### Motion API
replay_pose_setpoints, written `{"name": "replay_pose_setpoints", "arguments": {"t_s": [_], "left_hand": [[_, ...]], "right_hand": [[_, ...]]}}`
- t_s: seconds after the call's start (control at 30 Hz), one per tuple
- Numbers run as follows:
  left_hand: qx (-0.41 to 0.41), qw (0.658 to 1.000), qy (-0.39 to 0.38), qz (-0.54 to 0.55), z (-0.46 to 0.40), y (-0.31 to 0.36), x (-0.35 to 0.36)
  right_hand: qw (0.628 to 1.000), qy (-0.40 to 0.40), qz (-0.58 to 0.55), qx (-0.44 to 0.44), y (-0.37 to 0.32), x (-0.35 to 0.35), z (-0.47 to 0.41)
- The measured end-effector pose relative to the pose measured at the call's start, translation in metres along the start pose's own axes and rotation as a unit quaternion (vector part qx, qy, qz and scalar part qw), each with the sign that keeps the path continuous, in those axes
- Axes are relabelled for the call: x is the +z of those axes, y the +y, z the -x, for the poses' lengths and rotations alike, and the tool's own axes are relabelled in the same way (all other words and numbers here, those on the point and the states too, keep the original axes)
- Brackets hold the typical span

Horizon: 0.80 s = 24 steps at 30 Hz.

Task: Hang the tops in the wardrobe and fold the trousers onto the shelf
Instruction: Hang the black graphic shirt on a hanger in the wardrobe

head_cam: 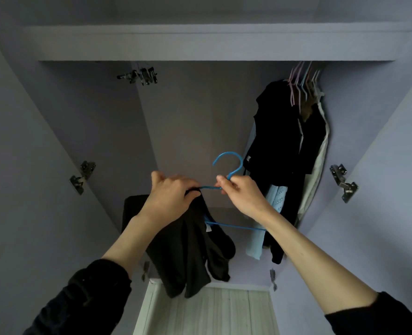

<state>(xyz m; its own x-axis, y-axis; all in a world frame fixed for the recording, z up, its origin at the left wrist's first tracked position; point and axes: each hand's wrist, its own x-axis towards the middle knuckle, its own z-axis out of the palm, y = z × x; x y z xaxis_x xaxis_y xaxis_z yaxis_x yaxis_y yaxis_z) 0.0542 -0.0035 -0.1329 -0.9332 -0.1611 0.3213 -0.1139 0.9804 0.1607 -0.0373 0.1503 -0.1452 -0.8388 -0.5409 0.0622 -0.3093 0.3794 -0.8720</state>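
A blue hanger [231, 160] is held up in front of the open wardrobe [200, 105], its hook pointing up. My right hand [241, 194] pinches the hanger's neck just below the hook. My left hand [171, 197] grips a black top [190, 252] at the hanger's left shoulder; the garment hangs down bunched over that side. The hanger's bottom bar [236, 227] shows bare toward the right. Folded dark cloth [135, 209] lies on the wardrobe floor behind my left wrist.
Several tops on pastel hangers [301, 81] hang at the right end: black garments [280, 146], a light blue one [258, 238] and a cream one [321, 165]. Clip hangers [139, 74] hang at upper left. Both doors stand open, hinges [344, 182] on the sides.
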Motion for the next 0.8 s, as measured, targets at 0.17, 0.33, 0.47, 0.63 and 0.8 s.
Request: {"name": "replay_pose_setpoints", "arguments": {"t_s": [0.17, 0.33, 0.47, 0.63, 0.8], "left_hand": [[0.009, 0.998, 0.055, -0.016, -0.009, 0.005, -0.008], [-0.038, 0.993, 0.113, 0.004, -0.016, -0.002, -0.021], [-0.047, 0.99, 0.135, 0.006, -0.015, -0.005, -0.027], [-0.041, 0.989, 0.139, 0.007, -0.009, -0.002, -0.03], [-0.086, 0.985, 0.146, -0.009, 0.0, -0.023, -0.042]], "right_hand": [[0.997, 0.045, 0.004, -0.066, -0.009, -0.003, -0.004], [0.863, 0.226, 0.257, -0.372, 0.01, -0.009, 0.011], [0.854, 0.141, 0.303, -0.399, 0.053, 0.015, 0.044], [0.87, -0.26, 0.419, -0.017, 0.103, 0.044, 0.044], [0.836, -0.302, 0.457, -0.006, 0.122, 0.035, 0.033]]}}
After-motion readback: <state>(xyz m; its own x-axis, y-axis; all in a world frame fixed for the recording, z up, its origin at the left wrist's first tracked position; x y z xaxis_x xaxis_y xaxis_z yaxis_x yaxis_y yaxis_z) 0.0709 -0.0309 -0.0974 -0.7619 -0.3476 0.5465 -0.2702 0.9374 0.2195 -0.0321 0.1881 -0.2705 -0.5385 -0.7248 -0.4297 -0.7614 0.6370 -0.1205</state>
